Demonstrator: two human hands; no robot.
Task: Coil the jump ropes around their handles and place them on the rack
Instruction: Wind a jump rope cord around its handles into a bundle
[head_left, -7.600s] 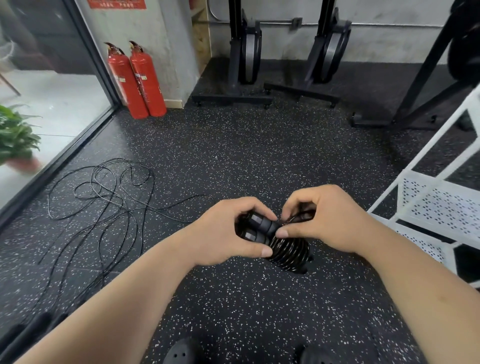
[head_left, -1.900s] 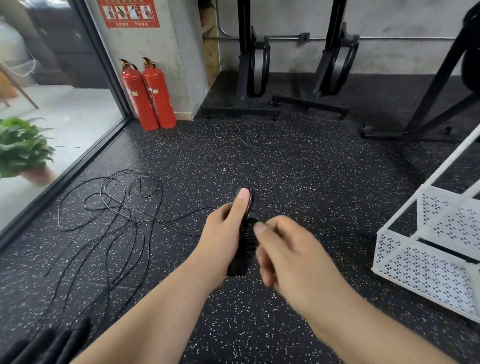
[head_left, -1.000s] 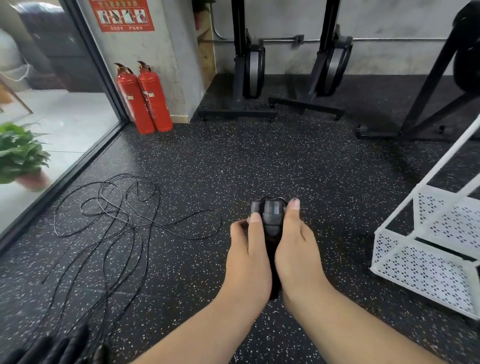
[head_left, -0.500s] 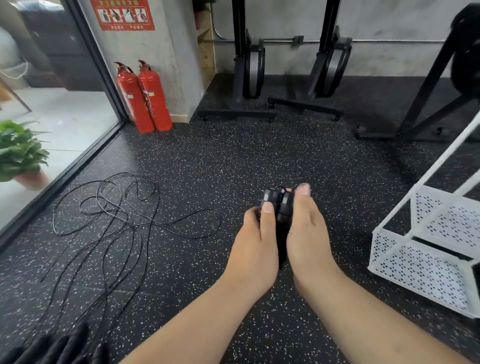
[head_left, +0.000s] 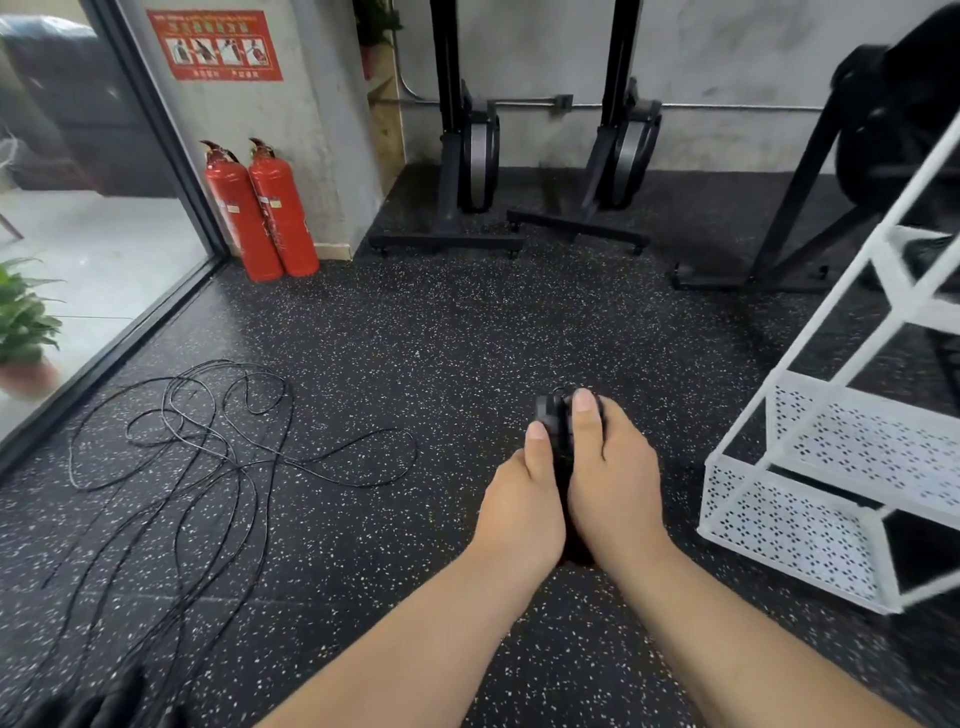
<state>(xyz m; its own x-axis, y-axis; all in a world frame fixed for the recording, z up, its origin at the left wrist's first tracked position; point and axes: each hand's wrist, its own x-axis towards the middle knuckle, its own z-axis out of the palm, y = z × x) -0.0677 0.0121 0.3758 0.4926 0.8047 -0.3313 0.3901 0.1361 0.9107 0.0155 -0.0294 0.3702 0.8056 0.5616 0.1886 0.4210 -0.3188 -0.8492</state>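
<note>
Green potted plant (head_left: 23, 317), far left, behind a glass wall (head_left: 78, 234).

Black loose ropes (head_left: 208, 457): several thin cords tangled in loops on the speckled rubber floor (head_left: 441, 338), left of centre and well apart from the hands.

Dark shapes (head_left: 104, 701) in the bottom-left corner, too blurred to tell what they are.

Red fire extinguishers (head_left: 262, 213): two, upright, side by side against a concrete pillar (head_left: 322, 130). A red sign (head_left: 215, 44) is fixed to the pillar above them.

Black upright machines (head_left: 470, 156): two, on floor bases along the back wall.

Left hand (head_left: 522, 499), right of centre: wrapped round the coiled jump rope (head_left: 551, 418), thumb laid along its top.

Coiled jump rope: black, handles together with the cord wound on. It is clasped between both hands above the floor, near the lowest shelf of the rack but not touching it.

Right hand (head_left: 613, 478): grips the same bundle from the other side, thumb pressed over the handle ends, its heel touching the left hand.

White rack (head_left: 779, 525), right edge: metal, with perforated shelves on a slanted frame.
</note>
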